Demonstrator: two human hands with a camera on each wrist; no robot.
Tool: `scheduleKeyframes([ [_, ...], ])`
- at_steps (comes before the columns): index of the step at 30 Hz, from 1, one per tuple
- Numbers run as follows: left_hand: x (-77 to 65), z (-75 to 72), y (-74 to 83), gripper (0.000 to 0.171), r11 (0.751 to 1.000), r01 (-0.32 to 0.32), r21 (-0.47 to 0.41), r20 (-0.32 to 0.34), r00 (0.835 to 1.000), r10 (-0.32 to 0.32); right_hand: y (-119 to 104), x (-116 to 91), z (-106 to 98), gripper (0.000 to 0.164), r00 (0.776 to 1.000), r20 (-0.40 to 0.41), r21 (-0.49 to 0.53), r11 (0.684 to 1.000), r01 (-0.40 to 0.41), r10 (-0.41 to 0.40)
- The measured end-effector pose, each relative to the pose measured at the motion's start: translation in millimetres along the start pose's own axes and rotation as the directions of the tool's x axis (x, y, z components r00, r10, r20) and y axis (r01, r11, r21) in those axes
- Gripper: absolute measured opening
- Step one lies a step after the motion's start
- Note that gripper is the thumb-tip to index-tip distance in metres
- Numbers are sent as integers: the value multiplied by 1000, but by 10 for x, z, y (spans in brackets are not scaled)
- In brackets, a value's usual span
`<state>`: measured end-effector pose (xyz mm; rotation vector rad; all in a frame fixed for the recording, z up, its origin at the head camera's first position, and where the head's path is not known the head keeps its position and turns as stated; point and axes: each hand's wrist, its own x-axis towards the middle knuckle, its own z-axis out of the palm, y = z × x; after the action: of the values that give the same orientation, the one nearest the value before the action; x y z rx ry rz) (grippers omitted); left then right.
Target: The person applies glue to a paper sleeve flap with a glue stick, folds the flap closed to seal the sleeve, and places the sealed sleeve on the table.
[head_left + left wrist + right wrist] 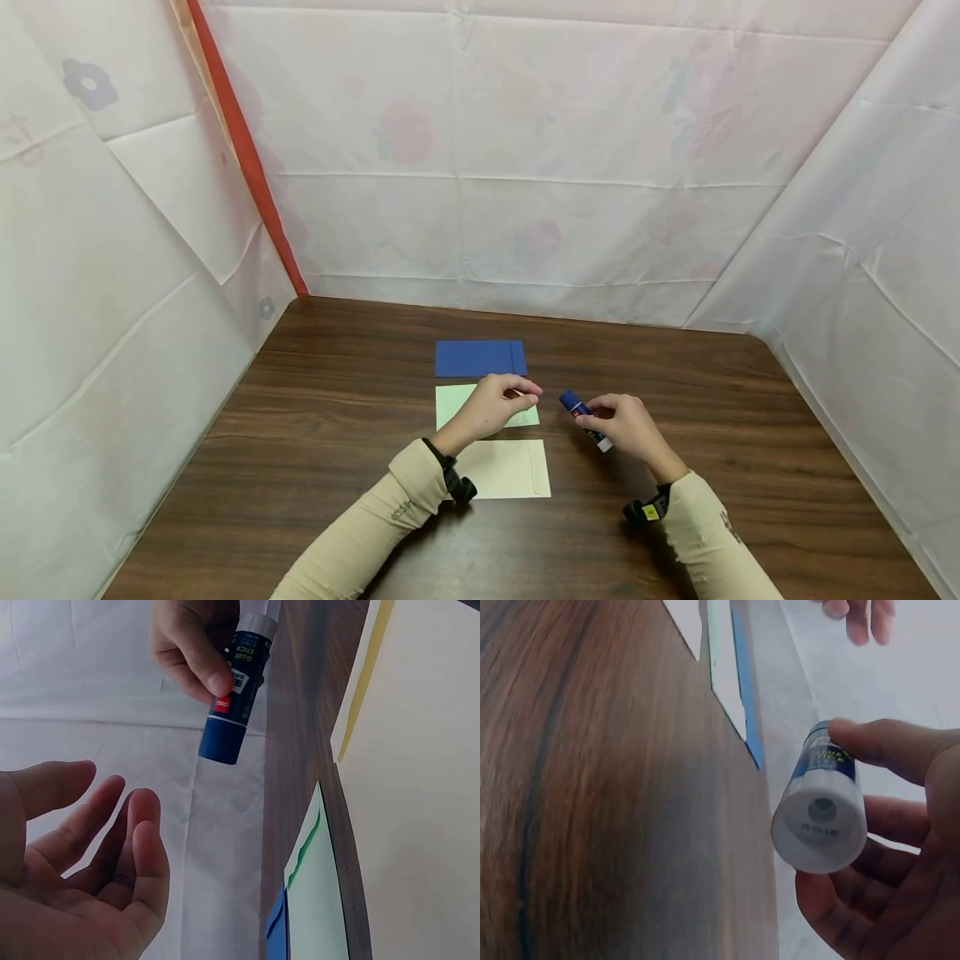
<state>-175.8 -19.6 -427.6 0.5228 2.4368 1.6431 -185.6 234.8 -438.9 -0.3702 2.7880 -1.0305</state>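
Note:
My right hand [628, 425] grips a blue glue stick [585, 419] between thumb and fingers, its blue cap pointing up and left toward the other hand. In the right wrist view the white base of the glue stick [821, 825] faces the camera. Over the light green envelope [455, 402], my left hand [491, 405] hovers with loosely bent fingers and nothing in them. The left wrist view shows that hand [90, 877] apart from the glue stick [232, 697]. A cream envelope [502, 469] lies nearest me, partly behind the left wrist.
Beyond the green envelope lies a dark blue envelope [476, 358], flap side to the right. All three envelopes form a column on the brown wooden table [322, 400]. White patterned cloth [480, 167] hangs behind and at both sides, with a red strip [247, 150] at the back left.

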Motion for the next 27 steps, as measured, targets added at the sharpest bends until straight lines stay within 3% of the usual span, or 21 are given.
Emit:
scheduleKeyframes([
  [13, -26, -10, -22, 18, 999, -3, 35, -11, 1000, 4, 182, 29, 49, 33, 998, -30, -156, 986, -62, 58],
  [21, -28, -20, -40, 17, 999, -6, 48, -14, 1000, 7, 241, 37, 67, 33, 993, -76, -253, 961, -107, 90],
  [27, -23, -5, -47, 19, 999, 1, 50, -14, 1000, 0, 251, 49, 72, 35, 990, -95, -267, 955, -126, 104],
])
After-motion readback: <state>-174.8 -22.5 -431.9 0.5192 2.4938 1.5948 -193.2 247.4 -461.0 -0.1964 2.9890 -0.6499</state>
